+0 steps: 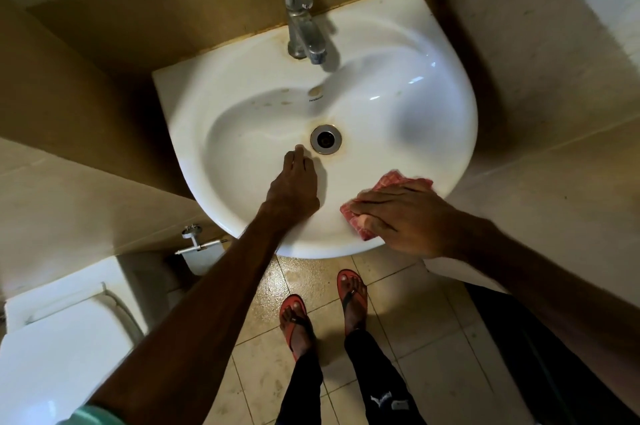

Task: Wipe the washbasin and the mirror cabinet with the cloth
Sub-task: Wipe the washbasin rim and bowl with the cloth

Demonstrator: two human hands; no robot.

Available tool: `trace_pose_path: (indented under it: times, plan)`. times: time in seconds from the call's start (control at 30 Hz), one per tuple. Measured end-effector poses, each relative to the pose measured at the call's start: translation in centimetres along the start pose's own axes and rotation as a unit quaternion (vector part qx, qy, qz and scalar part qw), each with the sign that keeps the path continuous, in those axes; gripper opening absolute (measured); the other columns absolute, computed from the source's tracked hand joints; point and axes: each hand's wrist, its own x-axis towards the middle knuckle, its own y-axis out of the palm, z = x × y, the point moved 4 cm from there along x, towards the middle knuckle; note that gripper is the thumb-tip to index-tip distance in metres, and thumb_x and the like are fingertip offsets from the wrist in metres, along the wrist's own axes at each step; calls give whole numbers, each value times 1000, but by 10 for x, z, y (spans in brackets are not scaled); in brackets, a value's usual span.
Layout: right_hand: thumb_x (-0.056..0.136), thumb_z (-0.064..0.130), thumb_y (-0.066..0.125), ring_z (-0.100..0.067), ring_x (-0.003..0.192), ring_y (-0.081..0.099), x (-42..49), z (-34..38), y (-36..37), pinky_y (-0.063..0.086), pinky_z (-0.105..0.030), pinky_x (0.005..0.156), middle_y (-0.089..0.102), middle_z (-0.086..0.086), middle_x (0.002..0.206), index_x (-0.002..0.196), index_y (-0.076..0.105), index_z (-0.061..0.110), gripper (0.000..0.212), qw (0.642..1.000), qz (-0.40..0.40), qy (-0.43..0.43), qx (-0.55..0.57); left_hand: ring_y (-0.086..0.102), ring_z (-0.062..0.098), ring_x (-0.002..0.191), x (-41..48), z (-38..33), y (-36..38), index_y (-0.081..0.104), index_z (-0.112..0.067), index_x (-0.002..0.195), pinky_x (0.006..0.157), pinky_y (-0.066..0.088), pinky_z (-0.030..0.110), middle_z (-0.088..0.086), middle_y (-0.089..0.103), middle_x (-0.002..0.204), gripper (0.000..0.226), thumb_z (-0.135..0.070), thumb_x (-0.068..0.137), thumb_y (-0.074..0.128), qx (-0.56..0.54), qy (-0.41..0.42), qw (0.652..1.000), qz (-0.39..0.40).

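- We are finding the washbasin (433, 54) fixed against the tan wall and filling the middle of the view; the mirror cabinet is not showing here, so we are treating that part of the task as outstanding.
- The toilet cistern (69, 317) is standing well apart, low on the left; we are not counting it as an obstruction.
- The tap (301, 19) is rising from the back rim with its spout overhanging the bowl; we are judging it the chief obstacle to any pass along the back ledge.
- The right hand (405, 217) is lying flat with straight fingers, pressing the cloth onto the front right rim; nothing is being pinched; we are judging that the flat palm is spreading pressure for wiping.
- The cloth (389, 179), red and checked, is showing beyond the fingers and below the palm, lying on the rim.
- The left hand (294, 182) is reaching into the bowl, fingers extended and holding nothing, tips touching the porcelain just beside the drain; we are judging it a brace.
- The drain (325, 138) is sitting in a brownish ring; the spots (285, 92) are marking the back slope; we are expecting both to need firmer rubbing.
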Motion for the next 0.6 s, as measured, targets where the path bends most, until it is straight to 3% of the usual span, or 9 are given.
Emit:
trace_pose_path:
  times: [0.1, 0.2, 0.33, 0.5, 0.6]
  plan:
    - [106, 52, 20, -22, 144, 43, 27, -4, 1, 24, -45, 119, 50, 2, 156, 152, 45, 31, 56, 999, 17, 21, -38, 26, 36, 145, 0, -4, 1, 33, 12, 142, 97, 51, 46, 25, 19, 160, 67, -1, 80, 51, 25, 2, 1000, -15]
    - [104, 48, 36, -26, 136, 46, 64, -14, 8, 27, -48, 113, 54, 1, 145, 142, 45, 30, 42, 996, -39, 41, -70, 28, 40, 144, 2, -5, 3, 26, 17, 147, 107, 45, 43, 32, 21, 158, 69, -2, 84, 46, 70, 17, 997, -30]
    - [101, 50, 36, -28, 151, 32, 64, -19, 20, 20, -55, 120, 47, 2, 158, 146, 44, 32, 49, 993, -63, 98, -34, 27, 46, 145, 4, -6, 5, 21, 19, 149, 114, 39, 44, 38, 19, 158, 68, -6, 89, 41, 119, 29, 992, -29]
    - [98, 49, 26, -23, 114, 61, 4, 5, 16, 35, -49, 106, 74, 4, 116, 116, 67, 26, 50, 973, -192, 122, -49, 23, 49, 146, 6, -12, 5, 17, 20, 149, 116, 38, 46, 41, 12, 158, 66, -4, 92, 39, 154, 15, 988, -1]
    - [107, 44, 32, -25, 118, 58, -30, 18, 21, 30, -51, 116, 70, 2, 115, 112, 68, 24, 41, 943, -293, 152, -38, 18, 53, 148, 6, -18, 7, 12, 22, 150, 117, 36, 49, 44, 7, 158, 69, -10, 96, 42, 169, -3, 985, 31]
